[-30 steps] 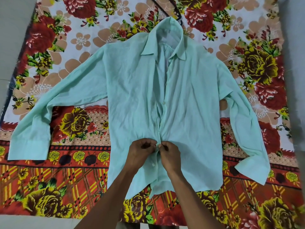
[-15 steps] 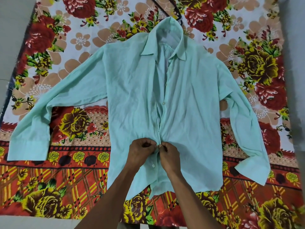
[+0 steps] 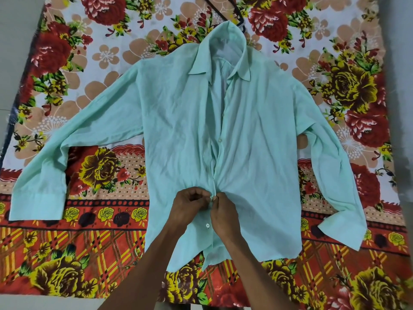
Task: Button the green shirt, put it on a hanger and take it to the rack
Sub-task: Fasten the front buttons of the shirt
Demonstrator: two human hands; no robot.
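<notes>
A floral bedsheet (image 3: 67,253) in red, yellow and beige covers nearly the whole view, with bare grey floor (image 3: 17,41) showing along its left edge. Spread flat on the sheet, front side up, lies the green shirt (image 3: 178,135), collar toward the far side and hem toward the person. Both long sleeves are stretched out and angled down, the left sleeve's cuff (image 3: 38,204) lying flat on the sheet's orange border and the other cuff near the sheet's right side. The collar (image 3: 221,54) stands open, and the front edges gape from the neck down to the lower chest.

Just beyond the collar, a black hanger (image 3: 237,14) lies on the sheet, partly hidden under the shirt's neck.

Both forearms reach in from the bottom edge and meet at the shirt's front opening, low on the placket. The left hand (image 3: 190,204) has its fingers curled, its grip pinching the left front edge of the fabric. The right hand (image 3: 223,211) pinches the facing edge, thumb and fingertips touching those of the left hand.

Just below the hands, one white button (image 3: 207,225) sits fastened. Higher up the placket, another small button (image 3: 220,140) lies unfastened.
</notes>
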